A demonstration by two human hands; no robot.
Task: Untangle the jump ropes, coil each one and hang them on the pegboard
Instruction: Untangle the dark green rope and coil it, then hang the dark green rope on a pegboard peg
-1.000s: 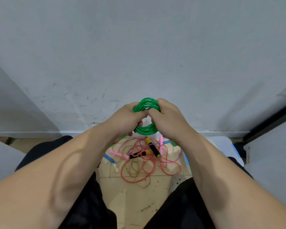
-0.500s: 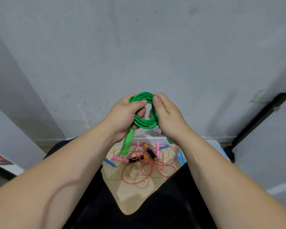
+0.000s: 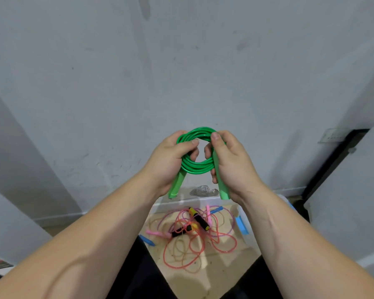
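Note:
A green jump rope point(image 3: 198, 168) is wound into a small tight coil, held up in front of a grey wall. My left hand point(image 3: 171, 160) grips the coil's left side, and one green handle point(image 3: 175, 186) sticks out below it. My right hand point(image 3: 231, 160) grips the right side with the thumb on top; the other green handle point(image 3: 222, 186) hangs under it. On the floor below lies a tangle of red, pink and purple ropes point(image 3: 194, 236) with black-and-yellow, pink and blue handles. No pegboard is in view.
The grey wall point(image 3: 181, 72) fills the upper view. A white baseboard ledge point(image 3: 177, 202) runs behind the tangle. A dark doorway edge point(image 3: 333, 162) stands at the right. My dark-clothed legs point(image 3: 136, 275) frame the tan floor.
The view has tilted upward and my hands have lifted the green coil. Both green handles now hang free below my hands, where earlier they were hidden or only one showed.

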